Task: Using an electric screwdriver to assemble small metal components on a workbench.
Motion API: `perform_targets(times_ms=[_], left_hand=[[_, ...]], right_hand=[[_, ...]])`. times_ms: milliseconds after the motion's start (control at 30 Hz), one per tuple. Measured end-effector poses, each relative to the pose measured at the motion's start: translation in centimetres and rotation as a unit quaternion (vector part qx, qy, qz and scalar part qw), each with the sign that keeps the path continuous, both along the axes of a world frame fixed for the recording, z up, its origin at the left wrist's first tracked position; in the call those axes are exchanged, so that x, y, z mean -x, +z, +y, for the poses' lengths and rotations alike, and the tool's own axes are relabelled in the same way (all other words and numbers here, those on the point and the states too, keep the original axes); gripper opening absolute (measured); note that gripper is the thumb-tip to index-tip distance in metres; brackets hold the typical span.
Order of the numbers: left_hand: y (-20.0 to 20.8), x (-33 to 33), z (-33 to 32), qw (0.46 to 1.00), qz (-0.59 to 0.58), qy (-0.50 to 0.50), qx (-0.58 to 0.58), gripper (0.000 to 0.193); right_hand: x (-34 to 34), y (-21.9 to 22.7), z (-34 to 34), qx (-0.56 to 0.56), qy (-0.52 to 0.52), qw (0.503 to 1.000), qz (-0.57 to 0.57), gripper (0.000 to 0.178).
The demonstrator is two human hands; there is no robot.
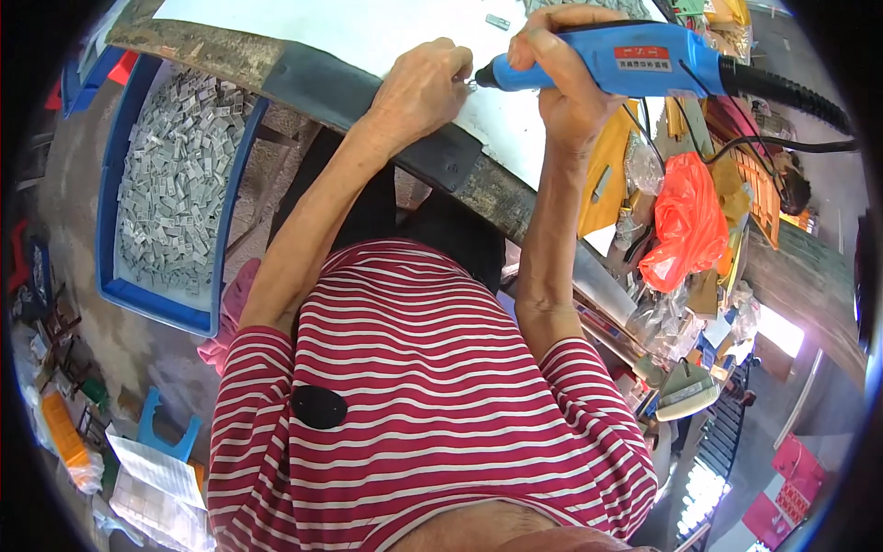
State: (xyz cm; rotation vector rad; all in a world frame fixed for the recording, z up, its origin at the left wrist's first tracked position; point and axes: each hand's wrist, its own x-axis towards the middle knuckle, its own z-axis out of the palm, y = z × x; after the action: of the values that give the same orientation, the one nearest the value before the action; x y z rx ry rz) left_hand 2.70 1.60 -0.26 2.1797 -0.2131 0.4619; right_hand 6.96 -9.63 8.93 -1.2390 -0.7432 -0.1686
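Note:
My right hand (pixel 572 87) is wrapped round a blue electric screwdriver (pixel 593 63), which lies sideways with its black nose pointing left. A thick black cord runs from its back end to the right. Just left of the nose, my left hand (pixel 418 92) pinches a small part (pixel 472 86); little of it shows between the fingertips. The screwdriver's nose is at or very close to this part. Both hands are over the white sheet (pixel 368 29) on the workbench. Beyond them lies a single small grey piece (pixel 498 21).
A blue bin (pixel 108 248) full of small grey pieces stands left of the workbench (pixel 216 48). More grey pieces are heaped at the far edge. On the right are a red plastic bag (pixel 685 225), yellow packaging, clear bags and loose black cables. A blue stool (pixel 166 432) stands lower left.

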Motion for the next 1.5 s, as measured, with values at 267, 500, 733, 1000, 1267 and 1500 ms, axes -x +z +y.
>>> perform_targets(times_ms=[267,500,733,1000,1267,1500], left_hand=[[0.0,0.2,-0.2,0.998,0.017,0.022,-0.052,0.014],[-0.2,0.1,-0.5,0.999,-0.017,0.007,-0.050,0.013],[0.2,0.4,-0.1,0.999,0.009,-0.013,-0.044,0.011],[0.5,0.4,-0.3,0.998,0.020,-0.026,-0.059,0.012],[0.5,0.5,-0.2,0.997,0.018,-0.036,-0.060,0.010],[0.3,0.5,-0.1,0.997,0.008,-0.039,-0.066,0.011]], right_hand=[[-0.4,-1.0,0.4,-0.136,0.098,0.984,-0.060,0.027],[1.5,1.9,-3.5,-0.092,-0.105,0.990,-0.030,0.012],[1.8,0.4,-7.7,-0.145,-0.225,0.962,0.060,0.019],[0.4,-1.1,-9.0,-0.170,-0.256,0.950,0.045,0.020],[-0.1,-1.3,-8.5,-0.181,-0.248,0.950,0.066,0.023],[-0.1,-1.4,-8.4,-0.183,-0.233,0.953,0.062,0.022]])
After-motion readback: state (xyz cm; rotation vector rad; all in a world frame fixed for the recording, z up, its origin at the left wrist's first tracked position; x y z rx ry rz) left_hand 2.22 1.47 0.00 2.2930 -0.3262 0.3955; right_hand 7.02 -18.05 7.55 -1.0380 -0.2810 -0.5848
